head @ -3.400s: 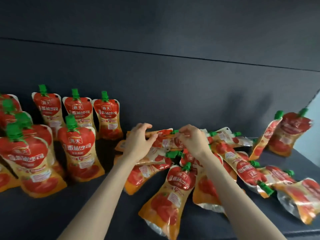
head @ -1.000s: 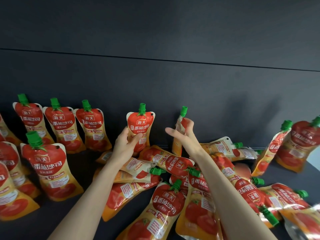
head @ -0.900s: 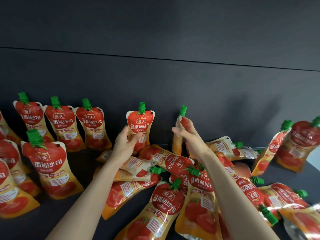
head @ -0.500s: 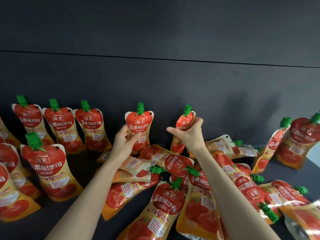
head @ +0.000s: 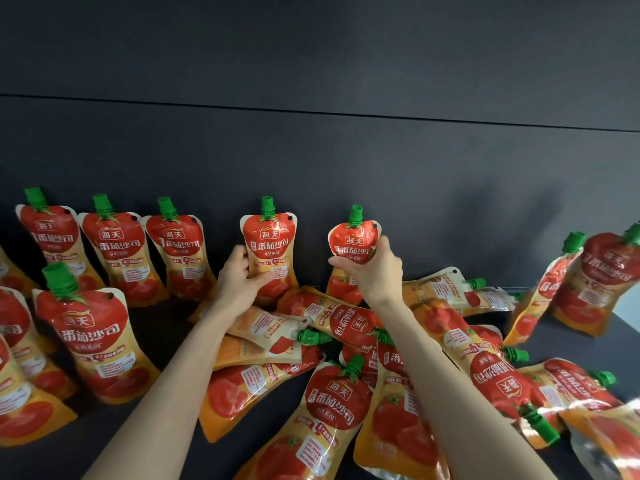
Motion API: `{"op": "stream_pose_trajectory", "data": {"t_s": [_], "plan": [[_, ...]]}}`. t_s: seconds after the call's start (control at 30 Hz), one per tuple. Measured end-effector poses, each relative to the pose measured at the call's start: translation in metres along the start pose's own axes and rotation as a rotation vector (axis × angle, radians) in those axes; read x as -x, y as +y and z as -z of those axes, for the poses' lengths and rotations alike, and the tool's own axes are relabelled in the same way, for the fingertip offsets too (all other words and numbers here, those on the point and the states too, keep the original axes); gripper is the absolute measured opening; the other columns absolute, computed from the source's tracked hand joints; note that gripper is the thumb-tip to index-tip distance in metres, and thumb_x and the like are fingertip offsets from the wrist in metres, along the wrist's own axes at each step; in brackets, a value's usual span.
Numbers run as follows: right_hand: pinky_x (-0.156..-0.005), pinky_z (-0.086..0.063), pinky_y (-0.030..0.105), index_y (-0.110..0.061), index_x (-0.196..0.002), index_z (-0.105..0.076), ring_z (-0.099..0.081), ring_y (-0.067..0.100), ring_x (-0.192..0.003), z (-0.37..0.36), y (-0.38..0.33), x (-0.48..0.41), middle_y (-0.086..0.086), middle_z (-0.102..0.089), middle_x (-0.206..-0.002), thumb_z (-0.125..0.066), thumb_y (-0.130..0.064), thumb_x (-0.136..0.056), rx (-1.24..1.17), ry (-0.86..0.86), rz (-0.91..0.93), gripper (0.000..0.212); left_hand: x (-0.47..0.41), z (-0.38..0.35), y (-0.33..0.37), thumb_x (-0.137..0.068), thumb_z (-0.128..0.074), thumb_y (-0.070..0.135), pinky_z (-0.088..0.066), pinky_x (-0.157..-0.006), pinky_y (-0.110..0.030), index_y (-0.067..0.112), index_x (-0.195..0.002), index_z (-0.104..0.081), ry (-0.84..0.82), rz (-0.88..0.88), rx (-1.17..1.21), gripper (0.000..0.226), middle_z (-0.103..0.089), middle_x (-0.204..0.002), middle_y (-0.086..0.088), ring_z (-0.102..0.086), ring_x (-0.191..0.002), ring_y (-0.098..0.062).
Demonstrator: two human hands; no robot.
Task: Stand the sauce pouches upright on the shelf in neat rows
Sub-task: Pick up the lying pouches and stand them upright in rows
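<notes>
Red and orange tomato sauce pouches with green caps fill the dark shelf (head: 162,317). My left hand (head: 240,280) grips one upright pouch (head: 270,244) at the back wall. My right hand (head: 375,271) holds a second upright pouch (head: 353,242) a little to its right, front facing me. Three pouches (head: 119,251) stand in a back row at the left, with another upright one (head: 90,337) in front of them. A heap of several flat pouches (head: 329,393) lies under my forearms.
The dark back wall (head: 346,161) rises behind the pouches. Two pouches (head: 595,278) lean at the far right, near the shelf's end. More upright pouches (head: 20,375) crowd the left edge. A gap of bare shelf separates the back row from my left-hand pouch.
Both hands lifted a pouch from the heap and stood them at the back wall. The right-hand pouch has turned from edge-on to facing me.
</notes>
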State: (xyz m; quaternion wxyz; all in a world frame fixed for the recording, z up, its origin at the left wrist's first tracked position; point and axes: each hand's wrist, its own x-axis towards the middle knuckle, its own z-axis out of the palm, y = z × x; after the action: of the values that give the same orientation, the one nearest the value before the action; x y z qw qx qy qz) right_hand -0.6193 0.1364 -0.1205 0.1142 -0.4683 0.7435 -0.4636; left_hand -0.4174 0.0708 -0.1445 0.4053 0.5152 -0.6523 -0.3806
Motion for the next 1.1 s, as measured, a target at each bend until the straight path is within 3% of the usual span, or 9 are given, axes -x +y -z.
{"op": "stream_pose_trajectory", "data": {"t_s": [0.07,0.17,0.27,0.67,0.97,1.1], "plan": [[-0.091,-0.052,0.038,-0.012,-0.123,-0.044,-0.059,0.024,-0.108,0.000,0.000,-0.001,0.006,-0.060,-0.120,-0.078,-0.047,-0.068,-0.011,-0.045,0.013,0.073,0.001,0.000,-0.002,-0.082,-0.068,0.010,-0.044,-0.100,-0.042,0.011,-0.123,-0.043,0.022,-0.004,-0.006,0.048,-0.058,-0.127,-0.010,-0.054,-0.119,-0.025],[-0.092,-0.049,0.036,-0.014,-0.125,-0.047,-0.061,0.023,-0.110,0.011,0.006,-0.008,0.005,-0.062,-0.121,-0.078,-0.027,-0.074,-0.014,-0.215,0.049,0.062,-0.001,0.002,-0.005,-0.082,-0.069,0.015,-0.043,-0.101,-0.045,0.013,-0.124,-0.045,0.048,-0.010,-0.069,0.048,-0.056,-0.128,-0.008,-0.051,-0.121,-0.025],[-0.091,-0.050,0.037,-0.013,-0.120,-0.055,-0.064,0.022,-0.105,0.010,0.008,-0.005,0.005,-0.067,-0.115,-0.076,-0.020,-0.077,0.000,-0.207,0.089,0.047,-0.002,0.003,-0.004,-0.081,-0.070,0.016,-0.043,-0.100,-0.043,0.012,-0.122,-0.047,0.056,-0.027,-0.083,0.046,-0.057,-0.127,-0.007,-0.052,-0.120,-0.024],[-0.088,-0.048,0.031,-0.013,-0.122,-0.055,-0.061,0.022,-0.111,0.006,0.009,-0.008,0.006,-0.064,-0.120,-0.070,-0.017,-0.082,-0.110,-0.253,0.072,0.043,-0.001,0.011,-0.003,-0.085,-0.065,0.012,-0.040,-0.104,-0.047,0.015,-0.130,-0.041,-0.014,-0.005,-0.068,0.051,-0.053,-0.133,-0.007,-0.049,-0.125,-0.024],[-0.085,-0.051,0.032,-0.009,-0.123,-0.047,-0.060,0.022,-0.105,0.012,0.016,0.003,0.007,-0.060,-0.122,-0.069,-0.034,-0.082,0.042,-0.247,0.020,0.053,0.020,0.007,0.002,-0.089,-0.059,0.028,-0.040,-0.099,-0.045,0.009,-0.133,-0.039,0.083,0.070,-0.376,0.052,-0.044,-0.133,-0.011,-0.044,-0.125,-0.029],[-0.079,-0.049,0.029,-0.008,-0.123,-0.052,-0.058,0.021,-0.101,0.024,0.019,0.025,0.008,-0.058,-0.117,-0.066,-0.038,-0.084,0.177,-0.192,0.085,0.051,0.053,0.008,0.003,-0.088,-0.059,0.031,-0.043,-0.094,-0.039,0.012,-0.131,-0.045,0.101,-0.056,-0.398,0.049,-0.047,-0.130,-0.009,-0.048,-0.121,-0.027]]}}
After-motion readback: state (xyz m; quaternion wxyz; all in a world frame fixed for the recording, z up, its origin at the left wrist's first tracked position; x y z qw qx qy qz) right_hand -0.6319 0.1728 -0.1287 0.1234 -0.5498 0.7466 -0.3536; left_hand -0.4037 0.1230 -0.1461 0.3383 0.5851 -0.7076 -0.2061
